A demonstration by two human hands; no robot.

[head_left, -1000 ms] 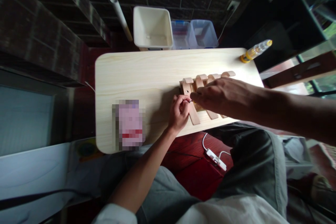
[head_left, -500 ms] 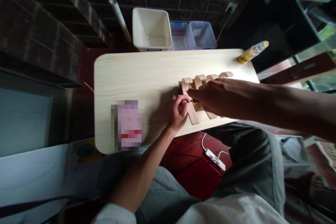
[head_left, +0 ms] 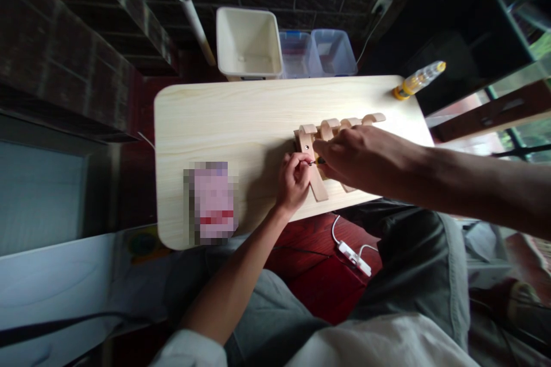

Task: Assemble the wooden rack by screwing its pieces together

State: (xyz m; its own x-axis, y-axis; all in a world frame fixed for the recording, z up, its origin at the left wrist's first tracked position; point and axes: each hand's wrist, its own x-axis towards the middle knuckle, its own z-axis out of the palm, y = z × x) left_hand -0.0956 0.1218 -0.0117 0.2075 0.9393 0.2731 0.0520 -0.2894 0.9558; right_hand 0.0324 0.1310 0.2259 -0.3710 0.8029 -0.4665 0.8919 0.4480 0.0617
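A wooden rack (head_left: 316, 137) of several curved slats lies on the pale wooden table (head_left: 241, 120), near its front right part. My left hand (head_left: 293, 180) is pinched on a small metal part, perhaps a screw, against the side of the leftmost slat. My right hand (head_left: 355, 157) reaches in from the right over the rack. Its fingers are closed on a thin tool with a dark and yellow end, whose tip meets the metal part. Most of the tool is hidden under the hand.
A blurred pink packet (head_left: 212, 202) lies at the table's front left. A yellow-capped bottle (head_left: 419, 80) lies at the far right corner. Behind the table stand a cream bin (head_left: 248, 43), two clear tubs (head_left: 318, 53) and a white tube (head_left: 197, 20). A white cable (head_left: 353, 255) lies on the floor.
My right hand has drawn slightly right along the rack and then settled again; my left hand stays pinched at the slat. The view has shifted a little.
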